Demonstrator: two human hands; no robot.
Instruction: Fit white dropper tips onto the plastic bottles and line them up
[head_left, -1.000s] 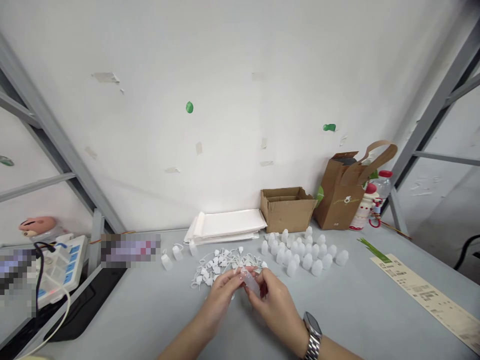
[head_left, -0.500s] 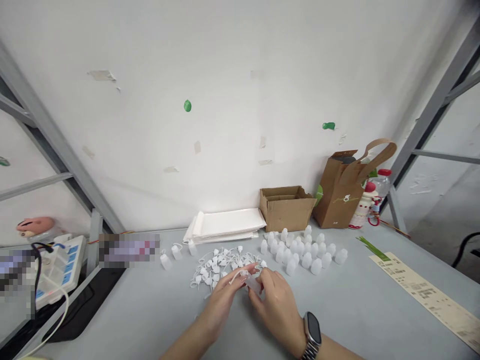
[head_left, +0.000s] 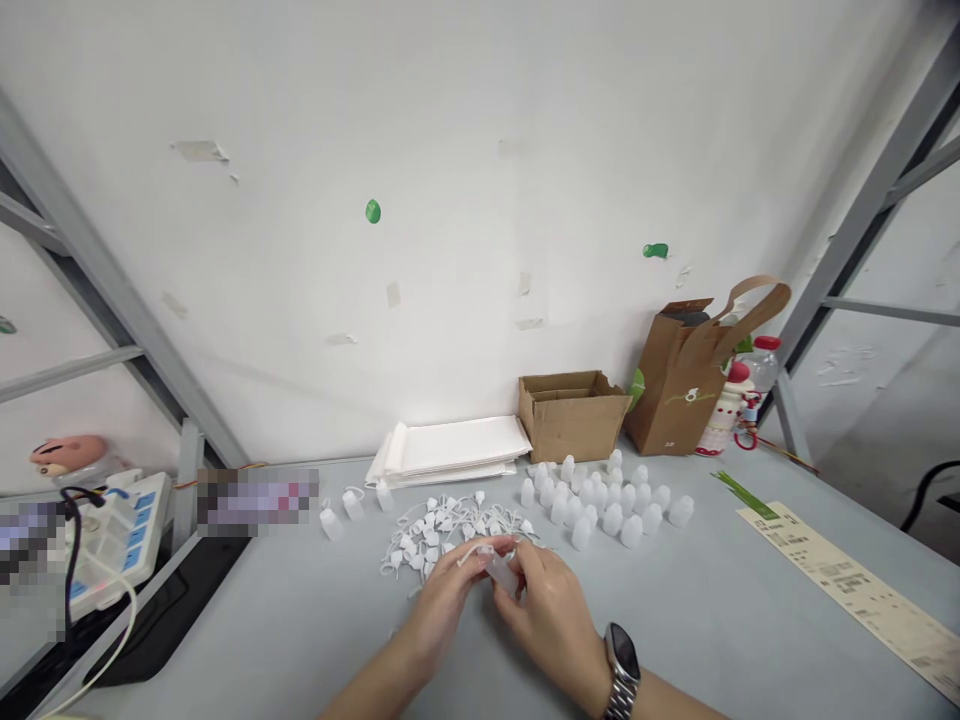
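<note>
Between my hands, low in the middle of the head view, is a small translucent plastic bottle (head_left: 501, 573) lying tilted. At its upper left end sits a white cap (head_left: 484, 550) with a cord loop, pinched by the fingers of my left hand (head_left: 442, 600). Wrapped about the bottle's other end, the fingers of my right hand (head_left: 551, 605) hide part of it. Just beyond my left hand lies a pile of white corded caps (head_left: 431, 535). A group of small uncapped bottles (head_left: 600, 495) stands past my right hand. Three capped bottles (head_left: 331, 524) stand to the left.
Behind the caps lies a stack of white sheets or bags (head_left: 457, 445). An open cardboard box (head_left: 574, 430) and a brown paper bag (head_left: 671, 400) stand at the wall. A long printed strip (head_left: 840, 580) lies right; a power strip (head_left: 142, 540) with cables is left.
Both hands stay together on the same bottle and cap, with only a slight shift of the fingers and the bottle. The things on the table have not moved.
</note>
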